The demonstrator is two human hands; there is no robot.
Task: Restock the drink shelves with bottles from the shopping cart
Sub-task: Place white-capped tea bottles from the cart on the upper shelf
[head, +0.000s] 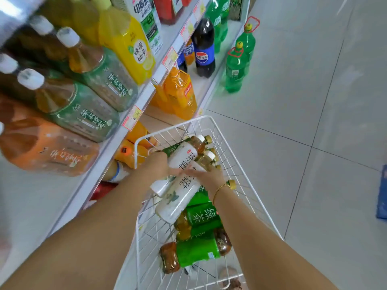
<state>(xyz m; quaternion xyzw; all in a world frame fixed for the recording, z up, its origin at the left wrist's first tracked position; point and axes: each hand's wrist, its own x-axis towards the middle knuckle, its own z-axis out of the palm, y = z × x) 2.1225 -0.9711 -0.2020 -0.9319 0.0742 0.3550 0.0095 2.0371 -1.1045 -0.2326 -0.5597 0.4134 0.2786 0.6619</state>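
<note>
Hands in cart (247, 130): left hand (156, 164), right hand (206, 174), fingers apparently gripping white-labelled bottles (182, 155).

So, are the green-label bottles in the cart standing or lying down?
Lying down. The green-label bottles rest on their sides on the wire cart floor, near the white-label bottles under both hands.

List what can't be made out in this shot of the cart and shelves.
Head view:
- Left hand: its fingers go behind a white-label bottle, so the grip is hidden.
- Cart: its near end is cut off by the bottom edge.
- Top shelf edge: motion-blurred.
- Price tags: print too small to read.
- Lowest shelf bottles: partly hidden behind the cart and the left arm.
</note>
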